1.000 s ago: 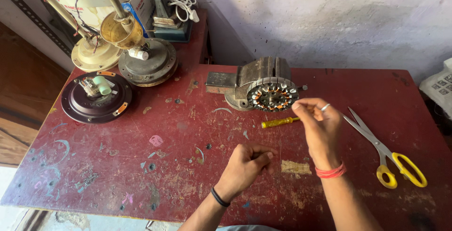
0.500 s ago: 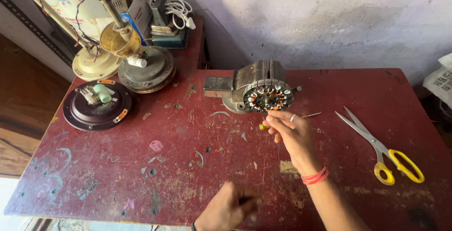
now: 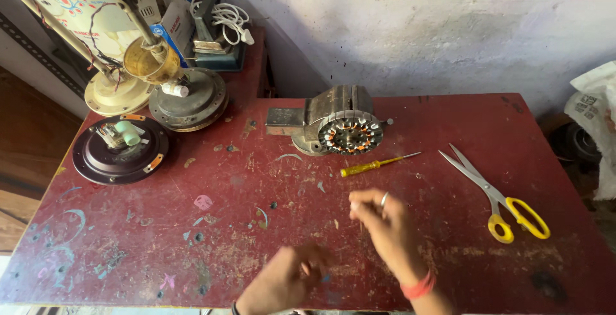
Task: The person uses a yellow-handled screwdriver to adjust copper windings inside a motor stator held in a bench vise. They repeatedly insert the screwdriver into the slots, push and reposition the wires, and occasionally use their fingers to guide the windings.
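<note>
Both hands, left (image 3: 285, 280) and right (image 3: 382, 222), blurred, grip unclear; yellow screwdriver (image 3: 375, 165) lies just beyond them.

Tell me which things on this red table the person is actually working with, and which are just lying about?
In hand or nearest:
- right hand and left hand, blurred, fingers close together
- yellow-handled screwdriver
- wound motor stator

Lying about:
- scissors
- dark round motor cover
- two fan motor housings
- white cable

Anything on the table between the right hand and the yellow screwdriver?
Nothing visible. The right hand hovers just below the yellow screwdriver, with only bare red tabletop between them. The scissors lie off to the right, the stator behind the screwdriver.
</note>
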